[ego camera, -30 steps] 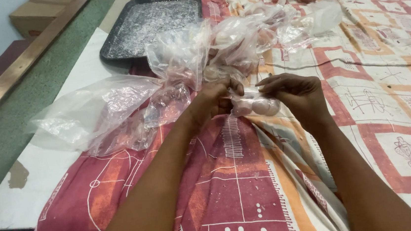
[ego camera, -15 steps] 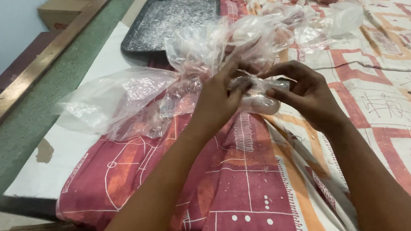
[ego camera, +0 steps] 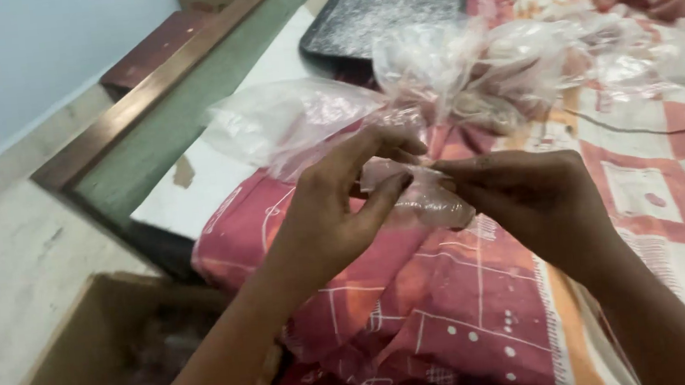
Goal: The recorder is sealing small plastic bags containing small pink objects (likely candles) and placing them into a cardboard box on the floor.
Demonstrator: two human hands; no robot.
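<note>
A small, crinkled clear plastic packet is pinched between the fingers of the left hand and right hand, above a red patterned cloth. Glossy empty plastic bags are heaped behind, near a black rectangular tray.

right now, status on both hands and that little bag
Left hand and right hand both pinching small clear bag. Held above patterned cloth. Nothing blocking.
</note>
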